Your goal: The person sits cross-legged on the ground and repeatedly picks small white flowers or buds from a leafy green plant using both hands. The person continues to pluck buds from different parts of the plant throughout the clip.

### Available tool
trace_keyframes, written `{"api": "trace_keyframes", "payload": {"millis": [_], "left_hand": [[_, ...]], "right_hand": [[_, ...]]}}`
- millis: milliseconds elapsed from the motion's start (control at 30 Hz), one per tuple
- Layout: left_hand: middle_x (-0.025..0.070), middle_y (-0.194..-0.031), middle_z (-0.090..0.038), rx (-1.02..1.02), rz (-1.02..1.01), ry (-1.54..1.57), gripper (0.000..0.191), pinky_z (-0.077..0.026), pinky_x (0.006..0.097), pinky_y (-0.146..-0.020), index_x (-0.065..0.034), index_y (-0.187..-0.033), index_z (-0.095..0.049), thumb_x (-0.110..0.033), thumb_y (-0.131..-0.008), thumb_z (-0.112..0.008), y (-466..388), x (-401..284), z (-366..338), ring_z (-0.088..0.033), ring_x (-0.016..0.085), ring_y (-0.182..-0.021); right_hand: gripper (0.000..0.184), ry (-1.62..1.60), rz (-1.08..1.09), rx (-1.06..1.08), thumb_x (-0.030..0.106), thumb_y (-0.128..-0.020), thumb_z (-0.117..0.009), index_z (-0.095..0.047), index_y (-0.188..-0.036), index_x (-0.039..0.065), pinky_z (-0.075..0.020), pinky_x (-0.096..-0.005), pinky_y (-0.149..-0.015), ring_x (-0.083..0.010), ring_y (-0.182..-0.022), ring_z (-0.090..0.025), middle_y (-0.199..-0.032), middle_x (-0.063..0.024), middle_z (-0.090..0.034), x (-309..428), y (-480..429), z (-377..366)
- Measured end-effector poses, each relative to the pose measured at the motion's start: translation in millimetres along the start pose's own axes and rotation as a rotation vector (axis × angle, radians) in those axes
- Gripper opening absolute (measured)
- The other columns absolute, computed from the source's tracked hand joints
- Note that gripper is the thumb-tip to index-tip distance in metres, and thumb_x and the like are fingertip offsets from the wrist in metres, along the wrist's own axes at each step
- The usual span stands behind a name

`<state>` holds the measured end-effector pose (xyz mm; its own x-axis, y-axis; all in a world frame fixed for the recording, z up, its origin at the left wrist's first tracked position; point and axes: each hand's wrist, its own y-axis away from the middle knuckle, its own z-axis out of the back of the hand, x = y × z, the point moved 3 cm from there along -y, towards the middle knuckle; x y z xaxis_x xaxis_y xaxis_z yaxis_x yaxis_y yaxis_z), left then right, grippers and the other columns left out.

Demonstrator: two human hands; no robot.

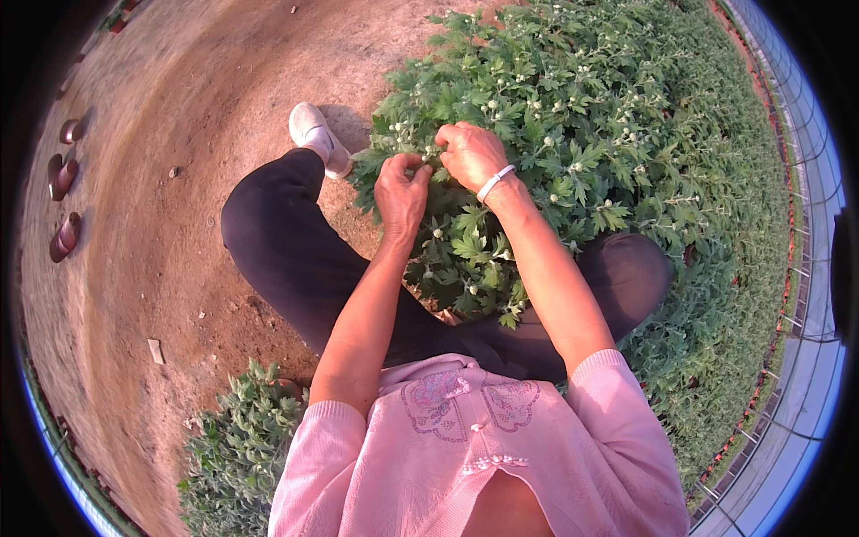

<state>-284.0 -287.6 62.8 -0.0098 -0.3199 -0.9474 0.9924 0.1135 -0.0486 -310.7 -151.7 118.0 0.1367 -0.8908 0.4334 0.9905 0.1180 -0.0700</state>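
Leafy green plants (564, 127) with lobed leaves and many small pale flower buds spread out in front of me. My left hand (402, 191) is at the near left edge of the foliage, its thumb and forefinger pinched together at a bud stem. Close beside it on the right, my right hand (473, 154) has its fingers curled down among the buds, a white band around the wrist. A pale bud (427, 152) shows between the two hands. Whatever is between the right fingertips is hidden.
Bare brown soil (154, 201) lies to the left, with several dark reddish pots (67, 235) at its far side. A greyer plant clump (235, 443) grows at lower left. My bent knees flank the near plants. A fence-like structure (805, 268) curves along the right rim.
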Motion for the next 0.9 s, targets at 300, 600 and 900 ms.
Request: {"api": "trace_keyframes", "payload": {"millis": [300, 600, 900], "left_hand": [[0.0095, -0.086, -0.062, -0.020, -0.018, 0.006, 0.018, -0.049, 0.0332, -0.068, -0.0034, -0.089, -0.066, -0.013, -0.074, -0.071, -3.9, -4.5, -2.8, -0.062, 0.022, -0.073], [0.0137, -0.085, -0.061, -0.036, -0.061, -0.008, 0.015, -0.048, 0.0373, -0.069, -0.0008, -0.083, -0.061, -0.011, -0.073, -0.066, -5.9, -4.8, -1.9, -0.061, 0.029, -0.074], [0.0118, -0.068, -0.057, 0.035, 0.115, 0.155, 0.020, -0.045, 0.0346, -0.064, 0.0026, -0.077, -0.057, -0.017, -0.071, -0.061, -4.3, -4.4, 5.4, -0.055, 0.022, -0.064]], "right_hand": [[0.010, 0.120, 0.056, 0.112, 0.009, -0.073, -0.056, -0.064, -0.080, 0.008, -0.0491, -0.0449, -0.072, -0.0357, -0.083, -0.062, -0.083, -0.0156, -0.064, 0.1, -11.9, -16.6], [0.016, 0.046, 0.035, 0.192, 0.015, -0.068, -0.065, -0.061, -0.080, 0.005, -0.0480, -0.0447, -0.069, -0.0356, -0.080, -0.061, -0.079, -0.0155, -0.064, -4.5, -13.4, -20.1], [0.020, -0.004, 0.000, 0.130, 0.021, -0.070, -0.066, -0.062, -0.079, 0.003, -0.0497, -0.0433, -0.070, -0.0356, -0.078, -0.063, -0.078, -0.0172, -0.065, -3.6, -6.8, -11.6]]}}
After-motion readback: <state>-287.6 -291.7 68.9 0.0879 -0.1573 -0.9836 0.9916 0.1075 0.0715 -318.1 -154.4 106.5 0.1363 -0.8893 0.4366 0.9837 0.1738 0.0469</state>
